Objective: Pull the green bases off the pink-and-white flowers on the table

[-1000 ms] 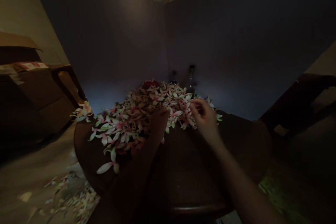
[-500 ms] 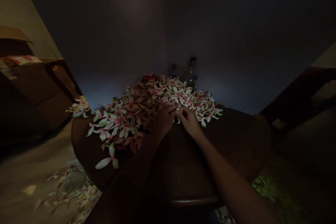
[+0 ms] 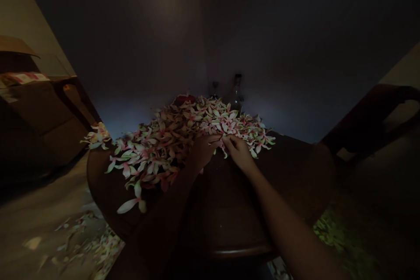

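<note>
A big heap of pink-and-white flowers point(image 3: 177, 131) with green-tipped petals covers the back and left of a round dark wooden table point(image 3: 226, 210). At the heap's front edge my left hand point(image 3: 202, 153) and my right hand point(image 3: 239, 152) meet, fingertips pinched together. Between them is a small flower point(image 3: 224, 150), its pale petals hanging below the fingers; its upper part is hidden. The left fingers lie close along the heap, and the light is dim. One larger flower point(image 3: 134, 201) lies apart, near the table's left edge.
Behind the heap stand a dark-capped glass bottle point(image 3: 236, 94) and a red object point(image 3: 184, 98), against the wall corner. Cardboard boxes point(image 3: 49, 105) are at left. Petals point(image 3: 106, 245) litter the floor at left, and a green pile point(image 3: 331, 232) lies at lower right. A dark chair-like shape point(image 3: 370, 118) stands right.
The view has shifted slightly. Both hands stay together at the same spot, with small finger movements. A pink petal now shows beneath my left wrist.
</note>
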`<action>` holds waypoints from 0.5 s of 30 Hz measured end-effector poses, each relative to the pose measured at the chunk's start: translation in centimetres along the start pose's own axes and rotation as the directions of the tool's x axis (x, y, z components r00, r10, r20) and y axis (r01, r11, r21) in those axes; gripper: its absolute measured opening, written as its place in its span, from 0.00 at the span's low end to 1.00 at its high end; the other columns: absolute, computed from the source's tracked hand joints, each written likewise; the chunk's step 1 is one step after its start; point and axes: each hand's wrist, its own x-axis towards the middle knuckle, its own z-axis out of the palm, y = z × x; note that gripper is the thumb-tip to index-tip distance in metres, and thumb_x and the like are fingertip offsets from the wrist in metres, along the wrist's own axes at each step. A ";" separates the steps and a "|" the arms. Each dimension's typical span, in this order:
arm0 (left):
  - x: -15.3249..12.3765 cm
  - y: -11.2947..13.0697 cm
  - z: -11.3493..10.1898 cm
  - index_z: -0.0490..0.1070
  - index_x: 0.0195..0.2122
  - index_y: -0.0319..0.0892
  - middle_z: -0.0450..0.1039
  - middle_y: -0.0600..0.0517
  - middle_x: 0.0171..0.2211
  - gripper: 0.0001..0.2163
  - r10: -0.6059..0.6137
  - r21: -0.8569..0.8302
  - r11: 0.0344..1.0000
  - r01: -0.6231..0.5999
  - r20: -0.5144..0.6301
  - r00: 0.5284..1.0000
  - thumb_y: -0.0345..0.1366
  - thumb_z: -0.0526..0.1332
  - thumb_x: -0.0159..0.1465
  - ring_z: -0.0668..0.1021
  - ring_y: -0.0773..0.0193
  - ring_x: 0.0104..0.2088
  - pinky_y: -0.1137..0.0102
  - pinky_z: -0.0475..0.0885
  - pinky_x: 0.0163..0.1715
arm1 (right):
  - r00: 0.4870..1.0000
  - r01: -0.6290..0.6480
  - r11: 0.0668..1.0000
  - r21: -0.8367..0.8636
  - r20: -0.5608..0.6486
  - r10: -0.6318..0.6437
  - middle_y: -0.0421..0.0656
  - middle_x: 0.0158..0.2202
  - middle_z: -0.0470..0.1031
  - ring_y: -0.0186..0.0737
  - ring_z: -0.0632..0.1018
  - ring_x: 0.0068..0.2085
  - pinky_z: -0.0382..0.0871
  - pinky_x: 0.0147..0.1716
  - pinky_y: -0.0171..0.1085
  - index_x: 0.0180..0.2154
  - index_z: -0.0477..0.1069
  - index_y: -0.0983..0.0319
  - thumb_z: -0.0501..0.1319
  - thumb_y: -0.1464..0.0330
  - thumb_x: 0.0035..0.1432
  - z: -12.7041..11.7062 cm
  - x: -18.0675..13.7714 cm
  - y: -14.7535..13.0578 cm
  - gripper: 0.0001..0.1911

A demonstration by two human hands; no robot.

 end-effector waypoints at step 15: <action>0.0 0.1 0.0 0.82 0.42 0.47 0.82 0.52 0.40 0.10 -0.063 -0.012 0.998 0.063 -0.024 0.998 0.38 0.63 0.61 0.81 0.62 0.41 0.72 0.74 0.43 | 0.998 -0.020 0.999 0.042 0.058 0.018 0.36 0.22 0.66 0.35 0.67 0.26 0.61 0.29 0.35 0.29 0.68 0.60 0.53 0.53 0.66 -0.2 -0.1 0.3 0.20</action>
